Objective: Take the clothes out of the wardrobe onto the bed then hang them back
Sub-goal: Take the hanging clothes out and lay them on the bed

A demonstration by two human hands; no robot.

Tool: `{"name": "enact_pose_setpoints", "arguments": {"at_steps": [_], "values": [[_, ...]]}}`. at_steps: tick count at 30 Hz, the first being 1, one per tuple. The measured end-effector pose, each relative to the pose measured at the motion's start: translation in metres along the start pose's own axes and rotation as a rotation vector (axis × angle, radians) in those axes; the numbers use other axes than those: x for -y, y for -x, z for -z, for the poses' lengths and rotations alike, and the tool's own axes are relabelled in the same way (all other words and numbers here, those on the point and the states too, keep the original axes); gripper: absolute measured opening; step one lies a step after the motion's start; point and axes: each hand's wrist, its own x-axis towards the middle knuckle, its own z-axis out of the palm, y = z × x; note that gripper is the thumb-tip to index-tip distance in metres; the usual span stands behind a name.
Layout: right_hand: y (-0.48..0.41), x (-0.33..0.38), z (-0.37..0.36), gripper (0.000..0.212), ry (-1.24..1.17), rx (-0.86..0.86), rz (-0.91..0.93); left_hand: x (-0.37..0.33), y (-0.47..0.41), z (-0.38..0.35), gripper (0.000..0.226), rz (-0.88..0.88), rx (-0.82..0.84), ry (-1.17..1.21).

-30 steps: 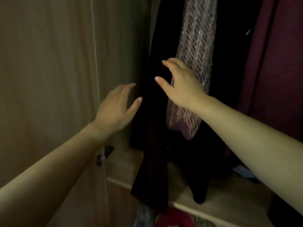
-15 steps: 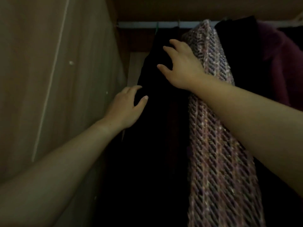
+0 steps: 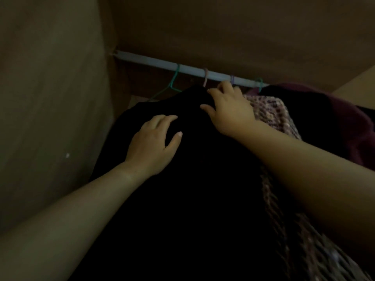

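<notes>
A black garment (image 3: 182,199) hangs from the pale rail (image 3: 154,61) inside the dark wardrobe. My left hand (image 3: 154,142) rests on its front with spread, relaxed fingers. My right hand (image 3: 229,110) lies on the garment's shoulder just below the rail, its fingertips close to a pink hanger hook (image 3: 205,77); whether they hold the hanger is hidden. A pink knitted garment (image 3: 272,110) hangs right behind my right hand, and a maroon garment (image 3: 351,126) hangs further right.
The wardrobe's side wall (image 3: 50,118) stands close on the left and its top panel (image 3: 223,27) is just above the rail. A green wire hanger (image 3: 174,80) hangs on the rail to the left of the black garment.
My view has tilted up towards the rail. Both hands have risen along the black garment; the right hand has reached its shoulder by the hanger hook.
</notes>
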Motion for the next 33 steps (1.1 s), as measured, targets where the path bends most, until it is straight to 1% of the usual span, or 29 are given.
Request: {"name": "enact_pose_setpoints", "arguments": {"at_steps": [2,5,9,11,12,15,18,22,25,29,33], "values": [[-0.019,-0.003,-0.004,0.045,-0.044,0.051,0.009,0.007,-0.012,-0.001,0.062,-0.026,-0.030,-0.053],[-0.036,-0.009,-0.007,0.044,-0.102,0.086,0.022,0.019,-0.021,0.000,0.065,-0.033,-0.067,-0.059],[-0.050,-0.017,-0.010,0.043,-0.183,0.164,-0.032,0.034,-0.021,-0.004,0.076,-0.030,-0.084,-0.045],[-0.054,-0.017,-0.010,0.042,-0.247,0.211,-0.065,0.041,-0.021,-0.005,0.076,-0.029,-0.075,-0.048],[-0.056,-0.017,-0.009,0.039,-0.276,0.206,-0.085,0.043,-0.022,-0.005,0.076,-0.030,-0.073,-0.056],[-0.057,-0.018,-0.011,0.031,-0.290,0.124,-0.122,0.045,-0.027,-0.003,0.075,-0.038,-0.073,-0.091],[-0.067,-0.018,-0.008,0.029,-0.260,0.068,-0.150,0.045,-0.033,0.001,0.070,-0.063,-0.094,-0.104],[-0.077,-0.023,0.007,0.030,-0.204,-0.039,-0.182,0.039,-0.034,0.012,0.080,-0.055,-0.086,-0.052],[-0.066,-0.027,0.010,0.029,-0.183,-0.062,-0.174,0.038,-0.033,0.019,0.080,-0.045,-0.118,-0.033],[-0.035,-0.029,0.016,0.028,-0.218,-0.173,-0.172,0.037,-0.029,0.026,0.075,-0.064,-0.177,-0.107],[0.017,-0.030,0.014,0.024,-0.312,-0.179,-0.180,0.035,-0.026,0.039,0.067,-0.092,-0.326,-0.142]]}}
